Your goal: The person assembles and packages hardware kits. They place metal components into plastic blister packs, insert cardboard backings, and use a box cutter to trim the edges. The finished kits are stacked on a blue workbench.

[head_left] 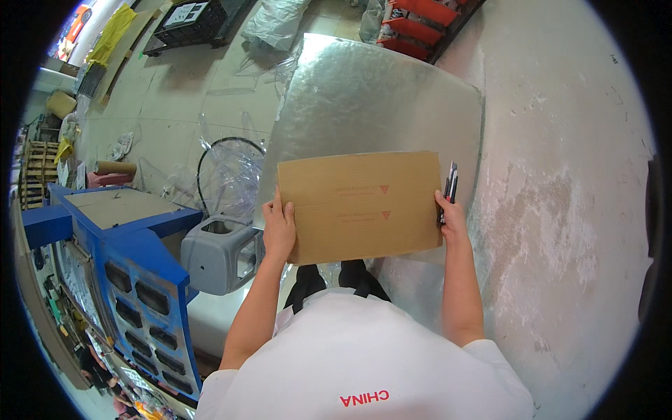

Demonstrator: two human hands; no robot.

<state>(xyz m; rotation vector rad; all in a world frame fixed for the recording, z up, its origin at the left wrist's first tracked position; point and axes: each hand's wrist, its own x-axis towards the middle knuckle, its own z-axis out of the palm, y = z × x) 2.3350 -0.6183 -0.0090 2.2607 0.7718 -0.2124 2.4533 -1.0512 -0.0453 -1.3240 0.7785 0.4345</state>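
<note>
Metal table (pixel 378 98): 1, silver, flat; we saw it beyond the cardboard and partly behind it.

Blue frame (pixel 122 245): 1, at our left, with dark oblong inserts in its side.

Stool (pixel 217 262): 1, grey, just left of the left forearm.

Cardboard (pixel 364 203): 1 piece, brown, roughly rectangular, with faint red print. We found it in front of the body, held between 2 hands; whether its underside touched the table we could not tell. We judged it light and fairly stiff, dry rather than slippery, apt to bend or crease if squeezed inward. The 2 short edges, near mid-height, seemed the sound places to take hold.

Left hand (pixel 278 234): 1, pinching the left edge, thumb on the upper face; the fingers behind were mostly hidden from us.

Right hand (pixel 453 215): 1, pinching the right edge with the thumb near the rim, the cutter tucked in the same grasp.

Cutter (pixel 450 189): 1, slim, dark and silver, pointing away from the body; its blade state we could not tell.
</note>
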